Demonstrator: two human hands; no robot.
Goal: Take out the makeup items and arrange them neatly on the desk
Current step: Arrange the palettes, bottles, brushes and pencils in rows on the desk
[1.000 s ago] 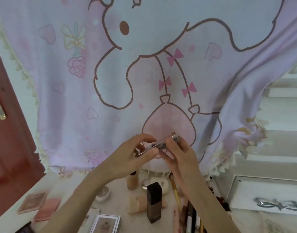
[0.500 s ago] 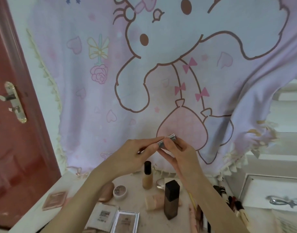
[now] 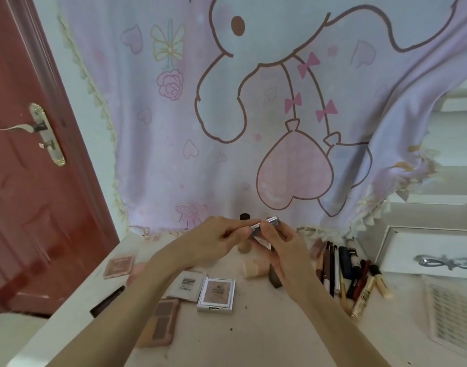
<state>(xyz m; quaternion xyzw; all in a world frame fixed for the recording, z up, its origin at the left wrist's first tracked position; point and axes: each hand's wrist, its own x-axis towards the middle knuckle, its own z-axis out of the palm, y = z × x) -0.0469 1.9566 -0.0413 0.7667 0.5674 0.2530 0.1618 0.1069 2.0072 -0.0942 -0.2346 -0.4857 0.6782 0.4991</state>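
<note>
Holding a slim silver tube (image 3: 265,225) level above the desk (image 3: 266,327), I have both hands on it. My left hand (image 3: 214,241) pinches its left end between thumb and curled fingers, and my right hand (image 3: 281,247) wraps the right part, fingertips curled over the top, so only the shiny end sticks out past my knuckles. Whether the tube is capped or coming apart I cannot tell; my fingers cover the middle.

Below my hands the makeup lies spread on the desk. A white-framed compact (image 3: 217,294) sits near the middle, with a flat white case (image 3: 187,283) touching its left side and an eyeshadow palette (image 3: 161,321) nearer to me. A pink compact (image 3: 119,266) lies further left, and a dark stick (image 3: 107,304) rests near the desk's left edge. Behind my hands stands a foundation bottle (image 3: 244,234) with a dark cap, mostly hidden. A beige tube (image 3: 255,268) lies on its side just under my right wrist, beside a dark upright bottle (image 3: 275,274). To the right, a row of pencils and tubes (image 3: 348,271) lies side by side, some touching.

A pink cartoon curtain (image 3: 253,102) hangs behind the desk, a red door (image 3: 28,154) stands at left, and a white drawer unit (image 3: 428,250) is at right.
</note>
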